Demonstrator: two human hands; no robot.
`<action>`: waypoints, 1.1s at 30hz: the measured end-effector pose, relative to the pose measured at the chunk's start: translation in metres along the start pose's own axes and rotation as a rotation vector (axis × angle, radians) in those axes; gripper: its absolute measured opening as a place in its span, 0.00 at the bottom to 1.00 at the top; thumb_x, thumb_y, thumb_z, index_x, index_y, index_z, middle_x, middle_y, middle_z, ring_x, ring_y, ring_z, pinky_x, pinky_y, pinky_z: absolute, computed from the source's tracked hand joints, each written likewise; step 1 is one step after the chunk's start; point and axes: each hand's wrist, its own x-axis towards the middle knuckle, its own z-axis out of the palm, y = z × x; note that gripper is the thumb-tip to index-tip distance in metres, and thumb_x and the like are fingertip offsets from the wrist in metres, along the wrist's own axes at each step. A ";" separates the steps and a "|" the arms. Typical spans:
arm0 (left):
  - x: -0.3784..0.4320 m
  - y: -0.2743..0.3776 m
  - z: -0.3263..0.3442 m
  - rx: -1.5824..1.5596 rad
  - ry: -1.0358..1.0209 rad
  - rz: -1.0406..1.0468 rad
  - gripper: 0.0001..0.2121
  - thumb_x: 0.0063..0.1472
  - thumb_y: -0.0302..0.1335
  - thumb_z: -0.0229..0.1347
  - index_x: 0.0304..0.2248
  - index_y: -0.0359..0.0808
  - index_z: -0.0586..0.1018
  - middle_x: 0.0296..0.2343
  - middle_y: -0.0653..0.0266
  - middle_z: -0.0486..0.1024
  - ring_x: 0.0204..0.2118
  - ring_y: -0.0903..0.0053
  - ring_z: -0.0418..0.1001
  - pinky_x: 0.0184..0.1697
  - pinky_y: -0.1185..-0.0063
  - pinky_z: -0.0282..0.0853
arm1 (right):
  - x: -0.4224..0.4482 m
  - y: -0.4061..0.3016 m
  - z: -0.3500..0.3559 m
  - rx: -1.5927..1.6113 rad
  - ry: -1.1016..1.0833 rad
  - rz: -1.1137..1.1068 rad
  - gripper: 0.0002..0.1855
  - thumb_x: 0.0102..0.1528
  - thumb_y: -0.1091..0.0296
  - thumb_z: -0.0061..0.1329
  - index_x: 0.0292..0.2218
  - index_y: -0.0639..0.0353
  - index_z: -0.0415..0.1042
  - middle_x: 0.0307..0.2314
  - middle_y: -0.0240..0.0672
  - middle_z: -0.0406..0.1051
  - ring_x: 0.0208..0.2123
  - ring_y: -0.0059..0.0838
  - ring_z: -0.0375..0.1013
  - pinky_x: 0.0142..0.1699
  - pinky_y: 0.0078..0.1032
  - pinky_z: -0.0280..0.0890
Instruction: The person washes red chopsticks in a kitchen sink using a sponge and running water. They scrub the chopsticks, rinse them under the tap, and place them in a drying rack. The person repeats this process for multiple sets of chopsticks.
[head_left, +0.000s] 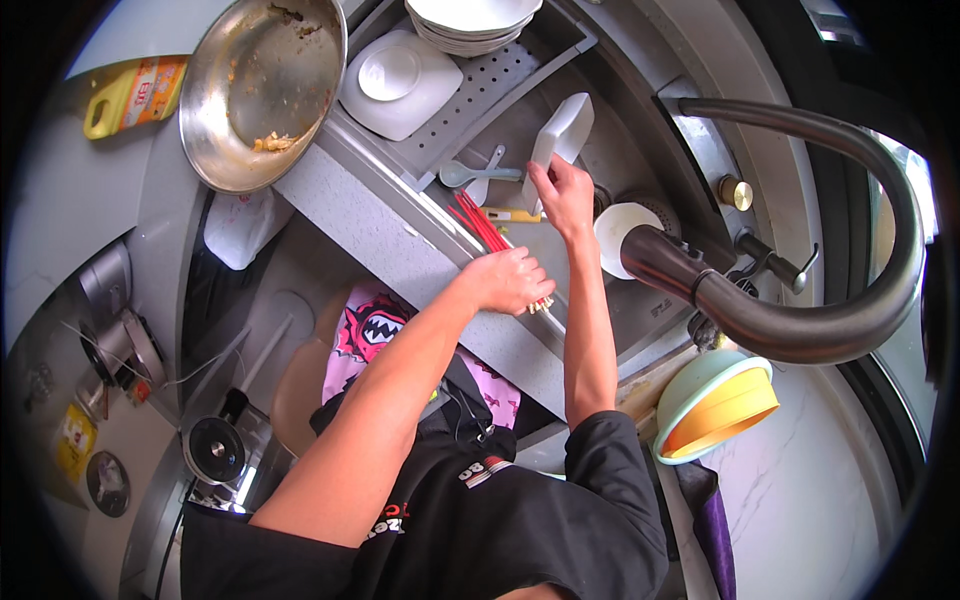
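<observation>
My left hand is closed around a bundle of red chopsticks with pale ends, over the front edge of the sink. My right hand grips the rim of a white square dish, which is tilted on its side above the sink. Two spoons, one bluish and one white, lie crossed beside the drain tray. A yellow-handled utensil lies between my hands, partly hidden by the dish. Under the faucet head, a white bowl sits in the sink.
A dark faucet arches over the sink's right side. On the perforated tray are an upturned white dish and stacked white bowls. A steel pan with food residue is at upper left. Green and yellow basins stand at right.
</observation>
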 end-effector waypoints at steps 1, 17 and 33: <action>0.000 0.001 0.001 -0.006 0.010 0.001 0.08 0.52 0.34 0.57 0.31 0.43 0.75 0.26 0.68 0.78 0.33 0.72 0.78 0.39 0.72 0.69 | -0.001 -0.001 -0.005 0.051 0.002 0.023 0.16 0.56 0.56 0.53 0.29 0.63 0.74 0.17 0.44 0.70 0.19 0.41 0.69 0.28 0.35 0.64; 0.000 0.003 -0.001 0.006 -0.030 -0.030 0.12 0.45 0.34 0.60 0.31 0.42 0.76 0.26 0.69 0.77 0.33 0.74 0.76 0.41 0.75 0.70 | 0.006 -0.024 -0.038 0.178 0.159 0.176 0.16 0.53 0.61 0.54 0.29 0.71 0.76 0.15 0.34 0.69 0.20 0.18 0.66 0.27 0.25 0.61; 0.001 0.001 -0.002 -0.005 -0.097 -0.013 0.13 0.47 0.34 0.57 0.34 0.42 0.76 0.26 0.69 0.76 0.33 0.74 0.76 0.38 0.75 0.69 | 0.095 0.003 -0.019 -0.046 0.185 0.519 0.24 0.49 0.51 0.48 0.26 0.69 0.79 0.24 0.50 0.78 0.33 0.53 0.78 0.45 0.41 0.70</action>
